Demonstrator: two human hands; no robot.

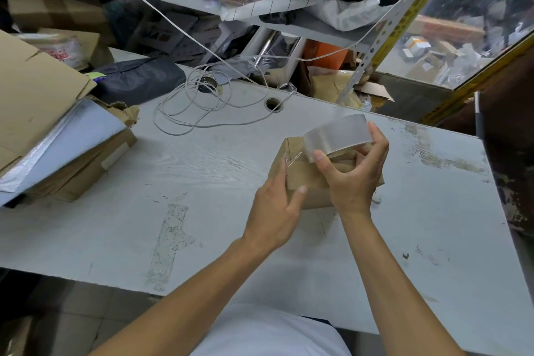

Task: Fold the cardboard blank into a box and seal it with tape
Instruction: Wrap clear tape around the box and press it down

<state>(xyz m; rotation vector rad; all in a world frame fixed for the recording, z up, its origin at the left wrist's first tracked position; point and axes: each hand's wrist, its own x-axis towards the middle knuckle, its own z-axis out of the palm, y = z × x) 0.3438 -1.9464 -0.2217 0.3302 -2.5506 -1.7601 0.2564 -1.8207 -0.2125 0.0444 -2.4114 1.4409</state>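
1. Head view, the landmark: a small brown cardboard box (pixel 312 179) sits on the pale grey worktable (pixel 202 182), already folded into shape. Everything below is placed against this box.
2. Head view, left hand (pixel 274 211): it grips the box's near-left corner, thumb across the near face and fingers wrapped around the left side, steadying it.
3. Head view, right hand (pixel 354 173): it is closed on a roll of clear packing tape (pixel 335 136) above the box's top, thumb on the roll's near rim and fingers over its far rim.
4. Head view, tape strip: a glossy length already lies stuck over the box's upper-left edge and runs back to the roll, so sealing looks to be in progress.
5. Handling, as a judgement: the box seems light and probably empty, stiff along its edges but apt to dent at mid-panel; holding it at corners and folds suits it best.
6. The tape is thin, sticky and prone to wrinkling or sticking to itself; holding the roll by its rims, with the strip taut, should keep it flat.
7. Surroundings: a loose white cord (pixel 202 107) lies coiled beyond the box, and stacked flat cardboard (pixel 37 101) sits well to its left.
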